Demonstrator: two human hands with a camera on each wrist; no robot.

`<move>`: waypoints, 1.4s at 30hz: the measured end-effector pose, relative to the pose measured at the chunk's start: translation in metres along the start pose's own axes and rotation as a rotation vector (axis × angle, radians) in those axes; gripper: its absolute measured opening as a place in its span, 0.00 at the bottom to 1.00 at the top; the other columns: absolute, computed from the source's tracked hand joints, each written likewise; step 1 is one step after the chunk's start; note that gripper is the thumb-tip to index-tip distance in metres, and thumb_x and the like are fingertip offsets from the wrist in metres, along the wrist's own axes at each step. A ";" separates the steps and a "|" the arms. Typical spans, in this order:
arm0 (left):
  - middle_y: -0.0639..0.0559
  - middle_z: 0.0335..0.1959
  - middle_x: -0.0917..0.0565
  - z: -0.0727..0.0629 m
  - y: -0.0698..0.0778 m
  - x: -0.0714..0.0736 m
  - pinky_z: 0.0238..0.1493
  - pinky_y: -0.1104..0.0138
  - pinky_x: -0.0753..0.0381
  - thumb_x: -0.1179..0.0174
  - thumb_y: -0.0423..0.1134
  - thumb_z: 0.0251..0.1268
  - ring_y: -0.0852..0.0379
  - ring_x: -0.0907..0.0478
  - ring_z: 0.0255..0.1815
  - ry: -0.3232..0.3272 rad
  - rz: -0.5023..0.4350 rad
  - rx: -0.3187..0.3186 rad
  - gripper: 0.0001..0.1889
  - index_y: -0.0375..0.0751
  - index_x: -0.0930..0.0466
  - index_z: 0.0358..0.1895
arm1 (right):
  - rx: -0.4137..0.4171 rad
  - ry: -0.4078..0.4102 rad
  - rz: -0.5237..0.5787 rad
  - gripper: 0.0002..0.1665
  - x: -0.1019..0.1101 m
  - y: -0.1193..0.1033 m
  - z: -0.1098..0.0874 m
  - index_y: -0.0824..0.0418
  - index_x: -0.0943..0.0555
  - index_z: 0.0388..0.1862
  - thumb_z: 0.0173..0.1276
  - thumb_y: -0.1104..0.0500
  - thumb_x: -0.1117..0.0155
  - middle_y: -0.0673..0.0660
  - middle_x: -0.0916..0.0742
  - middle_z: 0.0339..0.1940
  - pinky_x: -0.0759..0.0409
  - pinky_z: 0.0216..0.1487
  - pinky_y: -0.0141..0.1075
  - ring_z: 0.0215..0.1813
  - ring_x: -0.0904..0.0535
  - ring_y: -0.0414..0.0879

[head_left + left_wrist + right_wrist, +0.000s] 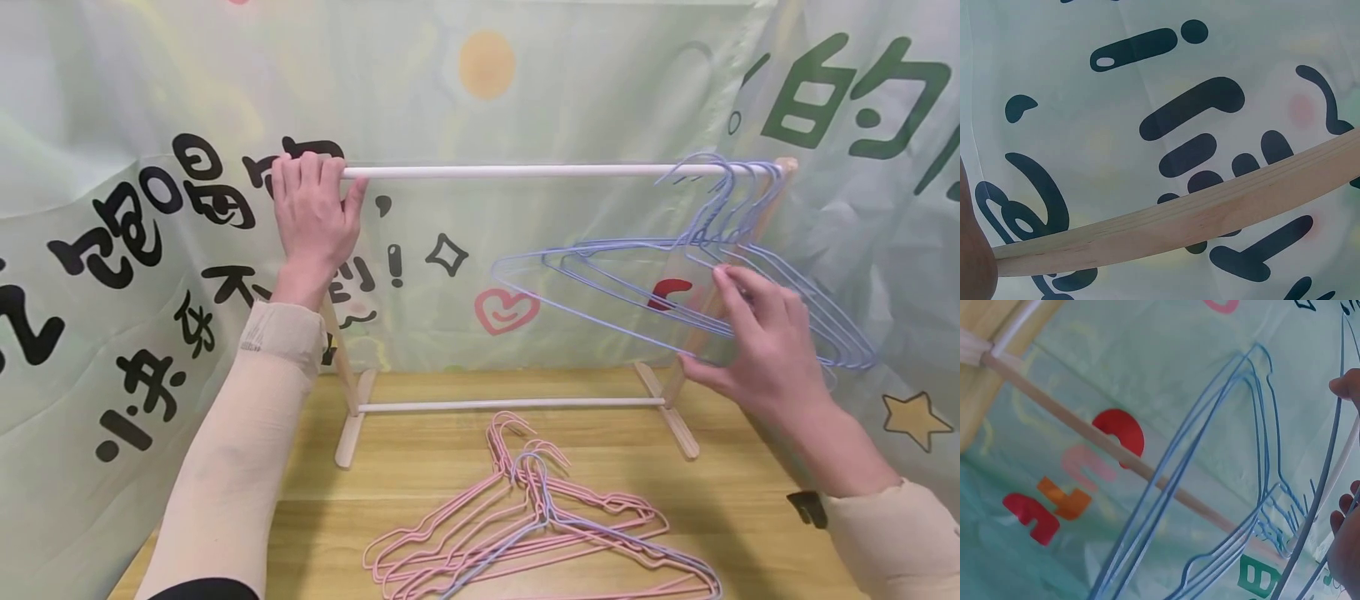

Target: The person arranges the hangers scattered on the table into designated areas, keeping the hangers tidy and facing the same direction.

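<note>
Head view: left hand (pixel 318 204) grips one rack (pixel 510 172) at its left end. Right hand (pixel 772 350) holds one blue hanger (pixel 1320 487) at right, beside more hangers (pixel 1194 445) overlapping uncountably. Near, pink hangers (pixel 517 546) pile, at least one blue among them.

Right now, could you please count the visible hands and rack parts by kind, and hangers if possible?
White horizontal rods: 2
Pale wooden uprights: 2
Pale wooden feet: 2
Bare hands: 2
Total without hangers: 8
Thin blue wire hangers and thin pink wire hangers: overlapping, no exact count
</note>
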State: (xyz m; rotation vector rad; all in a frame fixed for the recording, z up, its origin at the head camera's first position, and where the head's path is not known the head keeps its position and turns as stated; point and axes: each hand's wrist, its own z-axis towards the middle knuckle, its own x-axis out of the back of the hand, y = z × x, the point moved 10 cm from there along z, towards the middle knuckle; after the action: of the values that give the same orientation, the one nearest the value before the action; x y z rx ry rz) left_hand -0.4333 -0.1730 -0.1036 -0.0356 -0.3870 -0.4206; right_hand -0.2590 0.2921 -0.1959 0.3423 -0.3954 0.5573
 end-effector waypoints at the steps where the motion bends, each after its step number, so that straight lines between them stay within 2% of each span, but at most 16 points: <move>1: 0.37 0.43 0.31 0.000 0.000 0.000 0.77 0.51 0.49 0.54 0.58 0.82 0.35 0.37 0.52 0.003 -0.001 -0.001 0.26 0.34 0.29 0.49 | -0.005 -0.014 -0.008 0.59 0.000 0.004 0.002 0.76 0.29 0.70 0.67 0.24 0.47 0.78 0.25 0.64 0.37 0.48 0.67 0.56 0.31 0.78; 12: 0.37 0.43 0.31 0.000 0.000 0.000 0.79 0.52 0.51 0.55 0.59 0.82 0.35 0.37 0.53 0.000 -0.011 0.005 0.27 0.34 0.29 0.49 | -0.050 -0.055 -0.053 0.63 -0.002 0.039 0.016 0.75 0.30 0.71 0.64 0.21 0.50 0.76 0.27 0.67 0.38 0.47 0.68 0.56 0.33 0.78; 18: 0.37 0.44 0.31 0.000 0.000 -0.001 0.78 0.52 0.50 0.55 0.59 0.82 0.35 0.37 0.53 -0.009 -0.009 0.010 0.26 0.34 0.29 0.49 | -0.088 -0.132 -0.072 0.66 -0.008 0.053 0.014 0.74 0.32 0.74 0.63 0.18 0.53 0.76 0.28 0.68 0.38 0.50 0.67 0.58 0.35 0.78; 25: 0.37 0.44 0.31 0.000 0.000 -0.001 0.78 0.51 0.50 0.54 0.58 0.82 0.35 0.37 0.52 -0.003 -0.004 0.003 0.26 0.34 0.29 0.49 | -0.169 -0.206 -0.072 0.72 -0.020 0.065 0.007 0.71 0.35 0.78 0.58 0.13 0.57 0.74 0.31 0.71 0.40 0.53 0.69 0.61 0.37 0.77; 36: 0.37 0.44 0.31 0.000 0.000 -0.001 0.77 0.51 0.48 0.56 0.60 0.82 0.35 0.37 0.52 0.002 0.002 -0.005 0.27 0.34 0.29 0.49 | -0.123 -0.179 -0.091 0.65 -0.028 0.066 -0.006 0.73 0.34 0.75 0.60 0.21 0.54 0.76 0.29 0.69 0.38 0.49 0.71 0.58 0.35 0.80; 38: 0.37 0.44 0.31 0.000 0.001 -0.001 0.77 0.51 0.48 0.56 0.59 0.82 0.35 0.37 0.52 0.001 0.002 -0.003 0.27 0.34 0.29 0.49 | -0.122 -0.195 -0.094 0.62 -0.030 0.066 -0.008 0.73 0.34 0.75 0.56 0.29 0.39 0.76 0.29 0.70 0.37 0.51 0.71 0.58 0.34 0.79; 39: 0.37 0.44 0.31 0.000 0.001 0.000 0.77 0.51 0.48 0.55 0.59 0.82 0.35 0.37 0.52 0.002 -0.003 0.001 0.27 0.34 0.29 0.49 | -0.122 -0.203 -0.094 0.61 -0.031 0.066 -0.010 0.72 0.34 0.76 0.53 0.33 0.35 0.76 0.29 0.70 0.37 0.52 0.71 0.59 0.34 0.79; 42: 0.37 0.44 0.31 0.000 0.001 0.000 0.77 0.51 0.49 0.54 0.58 0.82 0.35 0.37 0.52 0.007 -0.008 0.003 0.26 0.34 0.29 0.48 | -0.125 -0.217 -0.097 0.60 -0.035 0.067 -0.014 0.72 0.35 0.76 0.52 0.36 0.36 0.75 0.30 0.71 0.37 0.53 0.72 0.60 0.34 0.79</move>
State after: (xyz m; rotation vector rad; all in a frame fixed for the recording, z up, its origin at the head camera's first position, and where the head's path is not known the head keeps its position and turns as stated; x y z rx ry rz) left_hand -0.4329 -0.1719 -0.1031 -0.0292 -0.3815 -0.4280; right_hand -0.3202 0.3356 -0.2102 0.3012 -0.6169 0.3997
